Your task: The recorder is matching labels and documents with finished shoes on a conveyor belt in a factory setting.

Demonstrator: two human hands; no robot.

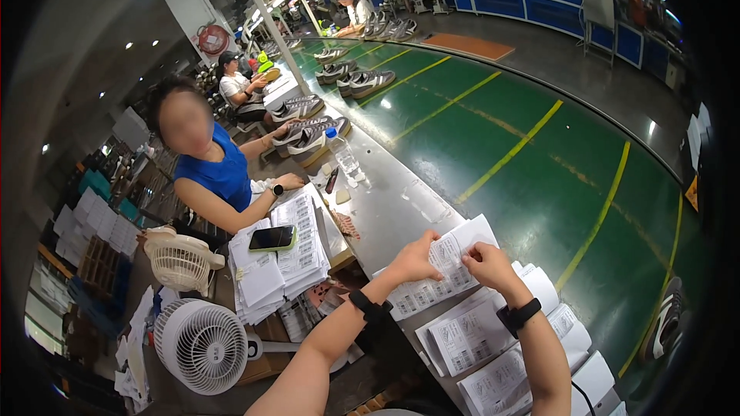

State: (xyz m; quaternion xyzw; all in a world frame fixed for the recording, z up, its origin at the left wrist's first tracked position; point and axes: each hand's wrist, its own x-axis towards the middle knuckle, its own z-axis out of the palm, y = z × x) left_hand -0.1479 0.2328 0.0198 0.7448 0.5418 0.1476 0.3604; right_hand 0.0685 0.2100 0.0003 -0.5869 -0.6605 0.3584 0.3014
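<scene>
My left hand (417, 260) grips the left side of a stack of printed label sheets (451, 253) at the edge of the metal worktop. The fingers of my right hand (489, 265) are pinched together at the top sheet near its right side. Part of the sheets' print lies behind my hands. More label sheets (465, 341) lie in overlapping stacks below, beneath my right forearm. Both wrists wear black bands.
A green conveyor (532, 177) with yellow lines runs along the right. Beyond my left hand stand a water bottle (342, 151) and grey shoes (312, 137) beside a co-worker in blue. Nearer are a phone (273, 238) on paper stacks and a white fan (202, 347).
</scene>
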